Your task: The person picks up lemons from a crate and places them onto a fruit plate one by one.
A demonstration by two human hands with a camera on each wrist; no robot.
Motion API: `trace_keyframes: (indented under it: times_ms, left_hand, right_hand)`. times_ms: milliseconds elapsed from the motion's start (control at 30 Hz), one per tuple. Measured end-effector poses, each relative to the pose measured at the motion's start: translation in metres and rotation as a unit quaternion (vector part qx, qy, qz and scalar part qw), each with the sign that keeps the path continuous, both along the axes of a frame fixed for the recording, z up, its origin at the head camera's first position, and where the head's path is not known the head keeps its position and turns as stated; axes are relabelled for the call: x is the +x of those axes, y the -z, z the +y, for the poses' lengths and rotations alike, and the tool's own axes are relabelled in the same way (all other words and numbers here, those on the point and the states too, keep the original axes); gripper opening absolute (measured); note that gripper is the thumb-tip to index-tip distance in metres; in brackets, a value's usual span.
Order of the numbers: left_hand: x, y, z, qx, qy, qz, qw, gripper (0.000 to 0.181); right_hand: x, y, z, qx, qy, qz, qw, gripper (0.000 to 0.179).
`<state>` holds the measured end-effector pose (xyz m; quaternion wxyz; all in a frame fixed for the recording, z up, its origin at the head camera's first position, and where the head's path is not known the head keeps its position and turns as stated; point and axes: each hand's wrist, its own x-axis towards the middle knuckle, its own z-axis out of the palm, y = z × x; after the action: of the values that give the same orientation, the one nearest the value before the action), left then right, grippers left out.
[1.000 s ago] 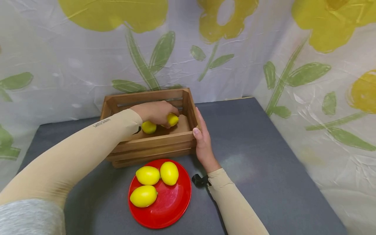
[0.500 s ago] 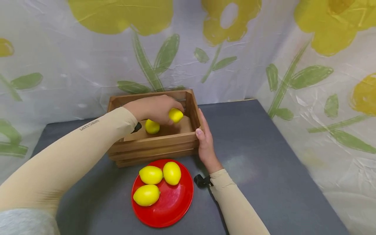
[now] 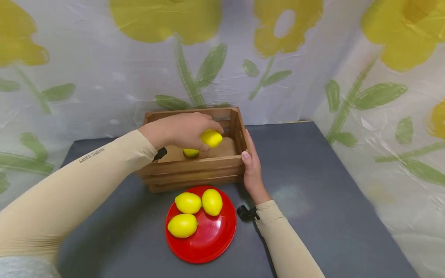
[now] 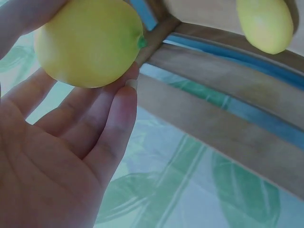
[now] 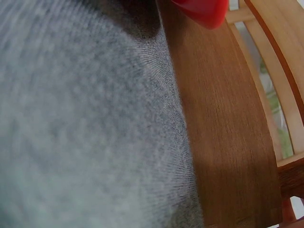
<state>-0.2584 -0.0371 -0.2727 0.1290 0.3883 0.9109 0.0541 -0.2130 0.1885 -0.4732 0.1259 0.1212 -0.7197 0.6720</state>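
Note:
My left hand [image 3: 184, 129] holds a yellow lemon [image 3: 213, 138] over the inside of a slatted wooden crate [image 3: 194, 166]. In the left wrist view, the fingers of that hand [image 4: 76, 128] lie around the held lemon [image 4: 90, 42], whose green tip shows. Below the hand, another lemon [image 3: 191, 153] lies in the crate, partly covered by the hand. My right hand [image 3: 253, 170] rests against the crate's right side, fingers straight along the outside and thumb at the front corner. In front of the crate, three lemons lie on a red plate [image 3: 215, 247].
The crate and plate stand on a dark grey table [image 3: 299, 216]. Behind hangs a flowered sheet [image 3: 146, 69]. The right wrist view shows grey cloth [image 5: 95, 118], a brown wooden surface [image 5: 223, 123] and a red edge [image 5: 209, 12]; the right hand does not appear there.
My left hand has lifted a lemon up from the crate floor. The head view has shifted left, so everything appears farther right. The right hand stays at the crate's side.

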Motion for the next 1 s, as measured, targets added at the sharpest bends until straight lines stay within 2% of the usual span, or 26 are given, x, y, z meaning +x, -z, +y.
trace_keyframes:
  times_ms: [233, 533, 767, 1000]
  left_hand:
    - [0.026, -0.017, -0.002, 0.001, 0.004, 0.018, 0.9998, 0.055]
    - [0.059, -0.025, -0.003, 0.013, 0.037, 0.041, 0.9984, 0.05]
    - [0.081, -0.024, 0.0, 0.009, 0.05, 0.048, 0.9975, 0.045]
    - [0.102, -0.012, -0.001, 0.011, 0.067, 0.038, 0.9969, 0.054]
  right_hand:
    - [-0.002, -0.001, 0.0, -0.003, -0.001, -0.002, 1.0, 0.071]
    - [0.001, 0.002, 0.0, -0.005, -0.003, -0.007, 1.0, 0.072]
    - [0.0, 0.001, 0.003, -0.002, 0.002, 0.005, 1.0, 0.07]
    - [0.0, 0.0, 0.0, -0.009, -0.002, -0.004, 0.9999, 0.07]
